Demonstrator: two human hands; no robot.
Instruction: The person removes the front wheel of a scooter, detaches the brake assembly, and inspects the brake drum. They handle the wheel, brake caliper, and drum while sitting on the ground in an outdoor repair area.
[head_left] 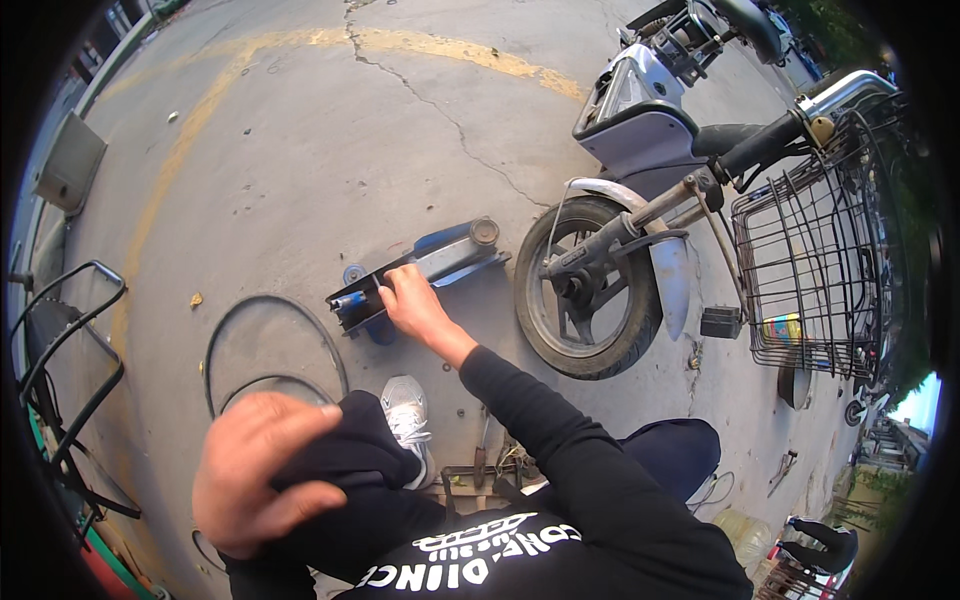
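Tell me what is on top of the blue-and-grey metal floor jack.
A round greyish metal pad tops the floor jack at its right end; the bare right hand is over its left half. What is directly beneath the hand cannot be seen.

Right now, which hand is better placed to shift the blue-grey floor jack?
Probably the right hand: it is at the near edge of the floor jack, seemingly touching it. The left hand is open and well apart from it.
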